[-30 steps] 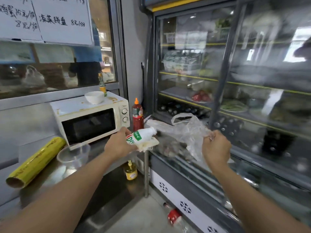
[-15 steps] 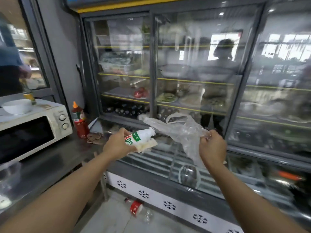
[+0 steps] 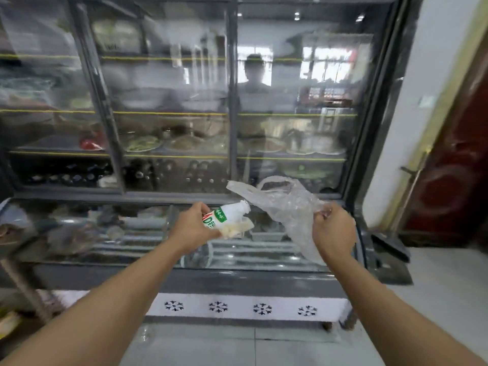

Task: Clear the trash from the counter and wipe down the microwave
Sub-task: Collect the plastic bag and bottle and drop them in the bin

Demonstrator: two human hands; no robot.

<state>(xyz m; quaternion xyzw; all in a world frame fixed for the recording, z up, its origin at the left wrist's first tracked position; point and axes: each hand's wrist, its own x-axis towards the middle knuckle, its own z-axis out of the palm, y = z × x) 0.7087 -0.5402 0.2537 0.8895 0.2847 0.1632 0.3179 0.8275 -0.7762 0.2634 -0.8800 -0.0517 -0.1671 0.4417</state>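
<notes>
Pale floor tiles (image 3: pixel 449 299) lay nearest, under both bare forearms, and they ran up to the white base strip with black snowflake marks (image 3: pixel 237 307) of a cooler. Above it, the left hand (image 3: pixel 194 227) was curled around a small white plastic bottle with a green and red label (image 3: pixel 224 217), together with a crumpled pale scrap (image 3: pixel 237 229) pressed under the bottle. Just beside it, the right hand (image 3: pixel 333 229) pinched a thin clear plastic bag (image 3: pixel 285 204), which hung loose and wrinkled between the hands. I judged the bottle to be light and stiff, easy to hold around the body. The bag seemed soft and slippery, so the handles or the bunched neck were the better place. Farther back stood the tall glass-door display fridge (image 3: pixel 232 101), blurred, with dishes on its shelves.
</notes>
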